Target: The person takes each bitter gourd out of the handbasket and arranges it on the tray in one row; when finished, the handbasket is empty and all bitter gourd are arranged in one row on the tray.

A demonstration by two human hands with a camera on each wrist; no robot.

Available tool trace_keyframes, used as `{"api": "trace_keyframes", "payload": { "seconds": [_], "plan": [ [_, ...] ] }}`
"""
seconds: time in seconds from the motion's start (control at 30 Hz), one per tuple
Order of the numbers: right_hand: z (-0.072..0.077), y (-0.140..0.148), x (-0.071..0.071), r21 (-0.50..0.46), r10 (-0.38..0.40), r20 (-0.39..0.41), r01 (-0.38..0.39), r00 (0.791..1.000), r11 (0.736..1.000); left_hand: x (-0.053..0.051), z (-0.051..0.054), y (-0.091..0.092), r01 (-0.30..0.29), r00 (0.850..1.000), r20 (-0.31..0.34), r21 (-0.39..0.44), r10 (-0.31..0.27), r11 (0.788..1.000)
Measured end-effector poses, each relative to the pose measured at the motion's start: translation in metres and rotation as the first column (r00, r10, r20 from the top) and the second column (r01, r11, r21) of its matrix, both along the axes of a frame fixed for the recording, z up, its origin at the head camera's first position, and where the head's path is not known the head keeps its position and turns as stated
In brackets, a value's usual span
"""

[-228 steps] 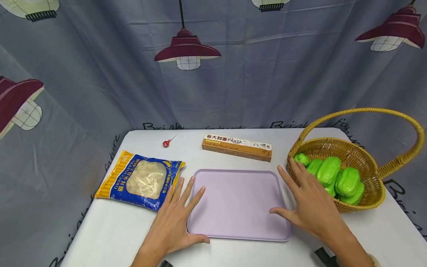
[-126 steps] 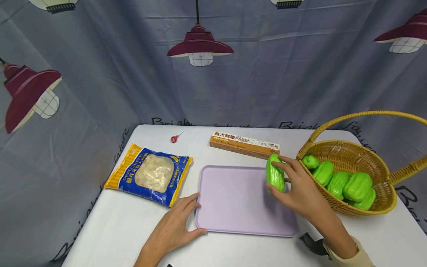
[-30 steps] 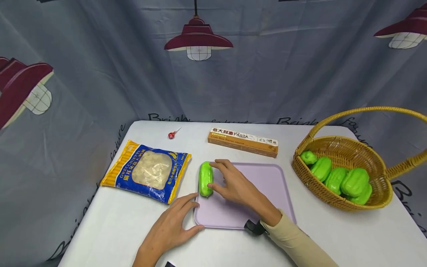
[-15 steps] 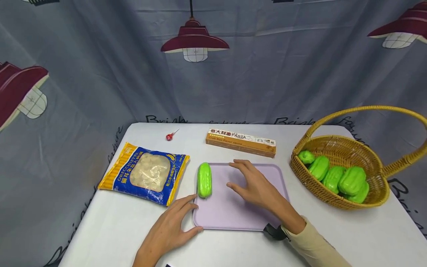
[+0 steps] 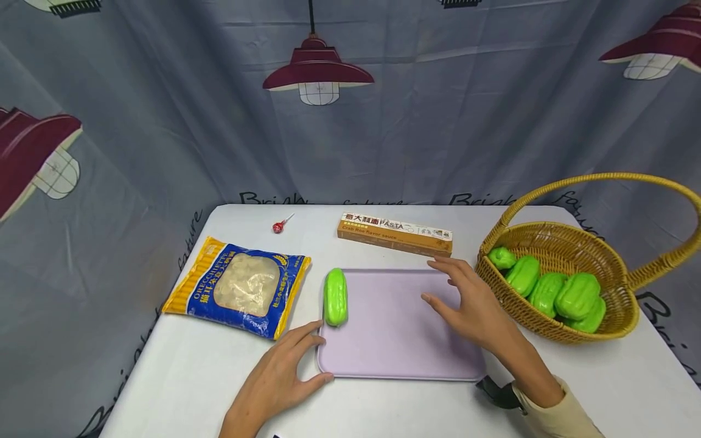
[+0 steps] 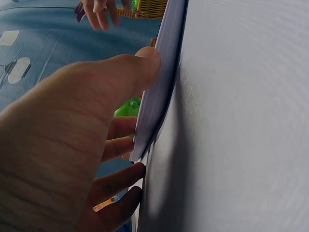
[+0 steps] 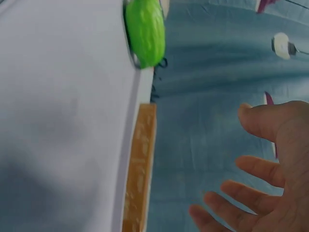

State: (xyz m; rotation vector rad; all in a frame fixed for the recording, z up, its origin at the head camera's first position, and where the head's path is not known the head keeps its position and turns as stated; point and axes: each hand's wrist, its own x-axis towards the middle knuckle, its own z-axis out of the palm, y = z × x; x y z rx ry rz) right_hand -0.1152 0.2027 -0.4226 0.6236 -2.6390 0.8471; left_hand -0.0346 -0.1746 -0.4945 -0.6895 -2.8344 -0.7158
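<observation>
A glossy green pepper (image 5: 336,297) lies lengthwise along the left side of the lilac tray (image 5: 402,350). My left hand (image 5: 276,374) rests at the tray's front left corner, thumb at the front rim and fingers by the left rim; the left wrist view shows the thumb (image 6: 147,63) against the rim. Over the tray's right side, my right hand (image 5: 473,301) hangs with fingers spread and nothing in its grasp, as the right wrist view also shows. Beyond it, several more green peppers (image 5: 579,296) sit in a wicker basket (image 5: 613,267).
A blue and yellow bag of orecchiette (image 5: 246,283) lies left of the tray. Behind the tray is a pasta box (image 5: 394,234), and a red lollipop (image 5: 279,227) lies at the back left. The basket's tall handle (image 5: 619,176) arches up on the right.
My right hand took a green pepper from the basket, laid it at the tray's left side and let go. Since then it has drawn back rightward. My left hand keeps to the tray's corner.
</observation>
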Motion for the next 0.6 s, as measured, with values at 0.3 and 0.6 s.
{"api": "trace_keyframes", "payload": {
  "seconds": [0.3,0.6],
  "plan": [
    [0.011,0.038,0.017,-0.005,-0.092,-0.034,0.092,0.995,0.996,0.0,-0.002,0.0,0.004,1.0,-0.014,-0.011,-0.004,1.0],
    [0.02,0.072,0.025,0.003,-0.2,-0.066,0.2,0.978,0.98,0.0,0.0,0.001,-0.007,1.0,-0.001,-0.015,0.007,1.0]
  ]
}}
